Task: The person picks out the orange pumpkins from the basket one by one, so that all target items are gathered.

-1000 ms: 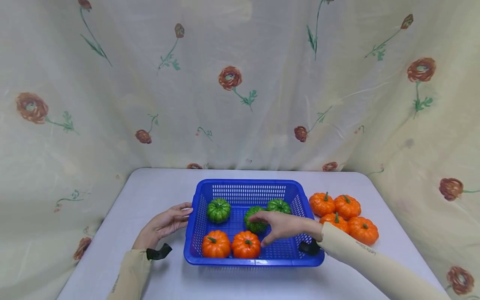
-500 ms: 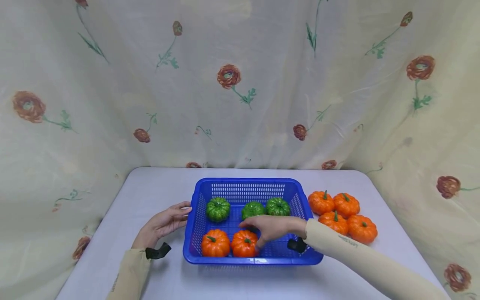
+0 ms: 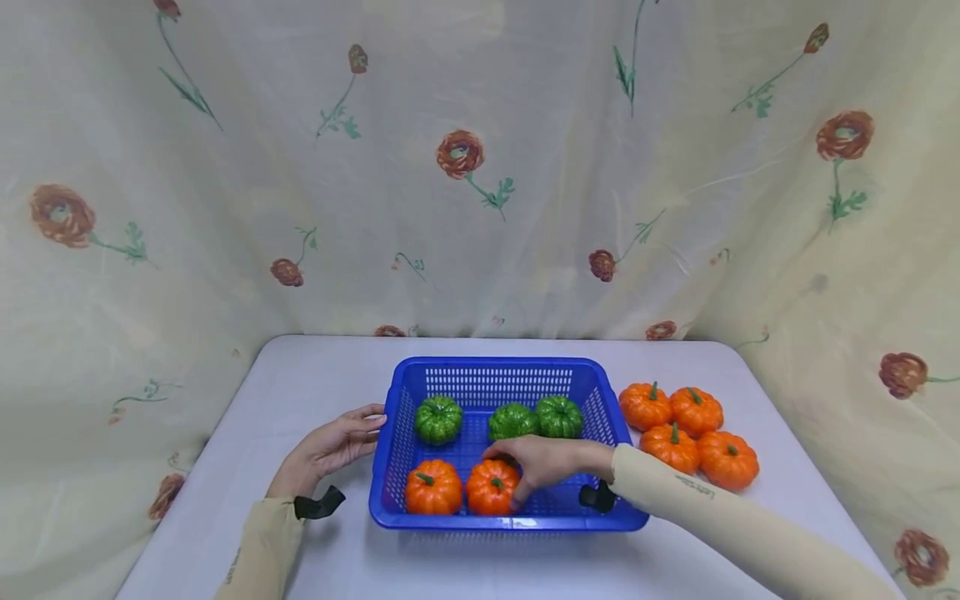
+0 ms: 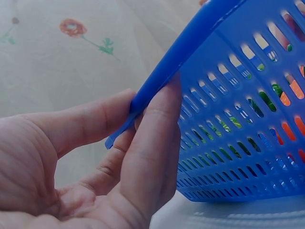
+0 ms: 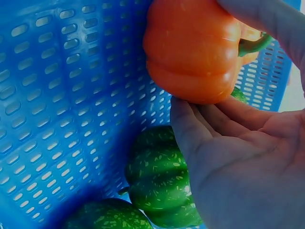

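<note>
My left hand [image 3: 337, 446] pinches the left rim of a blue perforated plastic basket [image 4: 174, 55], thumb outside and fingers on the wall side. Inside the basket, my right hand [image 3: 543, 461] grips an orange pumpkin [image 3: 489, 493] with a green stem, at the near wall. In the right wrist view the thumb lies along one side of that orange pumpkin [image 5: 195, 52] and the fingers along the other. A second orange pumpkin [image 3: 433, 488] sits to its left. Behind them are three green pumpkins: one at left [image 3: 438, 419], one in the middle [image 3: 513, 421] and one at right [image 3: 558, 416].
Several orange pumpkins [image 3: 696, 412] stand grouped on the white table [image 3: 322, 367], right of the basket. A flowered curtain [image 3: 525, 208] hangs behind the table and along both sides.
My right hand has moved from the middle green pumpkin toward me, onto the right-hand orange one. The middle green pumpkin now sits farther back, beside the right one. My left hand stays at the rim.
</note>
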The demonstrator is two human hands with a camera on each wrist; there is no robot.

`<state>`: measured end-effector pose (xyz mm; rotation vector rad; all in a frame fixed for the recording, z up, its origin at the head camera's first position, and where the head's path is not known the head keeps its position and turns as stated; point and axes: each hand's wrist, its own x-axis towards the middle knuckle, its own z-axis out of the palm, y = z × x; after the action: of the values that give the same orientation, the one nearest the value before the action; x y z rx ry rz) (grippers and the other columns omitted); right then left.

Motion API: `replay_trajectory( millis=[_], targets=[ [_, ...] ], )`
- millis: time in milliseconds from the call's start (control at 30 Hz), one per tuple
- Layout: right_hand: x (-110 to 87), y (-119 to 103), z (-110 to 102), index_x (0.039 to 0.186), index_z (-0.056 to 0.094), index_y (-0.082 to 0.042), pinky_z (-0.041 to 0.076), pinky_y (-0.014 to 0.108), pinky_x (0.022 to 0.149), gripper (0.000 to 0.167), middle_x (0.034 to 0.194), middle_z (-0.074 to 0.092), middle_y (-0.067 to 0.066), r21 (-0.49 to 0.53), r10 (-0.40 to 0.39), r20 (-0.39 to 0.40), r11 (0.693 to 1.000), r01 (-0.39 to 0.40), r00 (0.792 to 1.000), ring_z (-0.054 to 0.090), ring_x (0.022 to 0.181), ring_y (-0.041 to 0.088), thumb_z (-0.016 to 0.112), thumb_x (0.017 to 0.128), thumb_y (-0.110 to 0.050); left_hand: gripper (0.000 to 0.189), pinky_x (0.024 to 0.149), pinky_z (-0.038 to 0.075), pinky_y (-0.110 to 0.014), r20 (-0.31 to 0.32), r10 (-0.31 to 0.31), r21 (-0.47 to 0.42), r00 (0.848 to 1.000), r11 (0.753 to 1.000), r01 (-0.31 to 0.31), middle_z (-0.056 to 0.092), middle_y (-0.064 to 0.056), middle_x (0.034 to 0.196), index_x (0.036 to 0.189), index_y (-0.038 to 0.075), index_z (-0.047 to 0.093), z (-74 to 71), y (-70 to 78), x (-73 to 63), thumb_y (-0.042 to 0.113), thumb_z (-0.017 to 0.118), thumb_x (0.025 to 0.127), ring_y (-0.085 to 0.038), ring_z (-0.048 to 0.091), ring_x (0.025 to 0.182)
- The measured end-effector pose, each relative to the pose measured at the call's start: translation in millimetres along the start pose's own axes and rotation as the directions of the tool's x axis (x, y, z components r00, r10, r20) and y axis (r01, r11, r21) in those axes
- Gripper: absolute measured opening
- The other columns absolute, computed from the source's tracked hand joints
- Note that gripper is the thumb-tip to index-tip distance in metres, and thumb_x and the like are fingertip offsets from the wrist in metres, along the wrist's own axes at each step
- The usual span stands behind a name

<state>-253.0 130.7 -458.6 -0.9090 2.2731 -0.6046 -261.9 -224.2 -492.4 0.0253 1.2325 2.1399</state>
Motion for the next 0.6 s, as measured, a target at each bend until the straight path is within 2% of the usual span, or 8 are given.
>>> replay_trajectory(
  millis=[167, 367, 600],
  targets=[
    [-4.2, 3, -3, 0.136, 0.050, -0.008, 0.045, 0.029, 0.103, 0.071, 0.128, 0.058, 0.001, 0.030, -0.023, -0.015, 0.999, 0.023, 1.000, 0.055, 0.114, 0.012, 0.082, 0.073, -0.019, 0.040, 0.090, 0.056, -0.031, -0.015, -0.007, 0.003, 1.000, 1.000, 0.007, 0.064, -0.009, 0.114, 0.136, 0.007, 0.027, -1.5, -0.7, 1.6, 0.003, 0.045, 0.101, -0.018, 0.068, 0.098],
    [-10.3, 3, -5, 0.134, 0.053, -0.008, 0.048, 0.029, 0.099, 0.068, 0.126, 0.061, 0.002, 0.036, -0.039, -0.079, 0.998, 0.042, 0.996, 0.058, 0.110, 0.012, 0.080, 0.074, -0.024, 0.039, 0.087, 0.057, -0.031, -0.031, -0.016, -0.014, 0.999, 1.000, 0.016, 0.064, -0.010, 0.114, 0.135, 0.007, 0.029, -6.2, -3.0, 4.9, 0.003, 0.046, 0.100, -0.019, 0.069, 0.097],
    [-26.1, -1, -17, 0.135, 0.054, -0.012, 0.050, 0.036, 0.100, 0.066, 0.127, 0.060, 0.001, 0.039, -0.024, -0.130, 0.999, 0.029, 0.991, 0.058, 0.109, 0.014, 0.079, 0.077, -0.031, 0.043, 0.088, 0.057, -0.032, -0.039, -0.010, -0.023, 0.999, 1.000, 0.009, 0.064, -0.011, 0.116, 0.136, 0.006, 0.029, -6.9, -3.5, 5.4, 0.003, 0.049, 0.099, -0.020, 0.069, 0.099]
  ],
)
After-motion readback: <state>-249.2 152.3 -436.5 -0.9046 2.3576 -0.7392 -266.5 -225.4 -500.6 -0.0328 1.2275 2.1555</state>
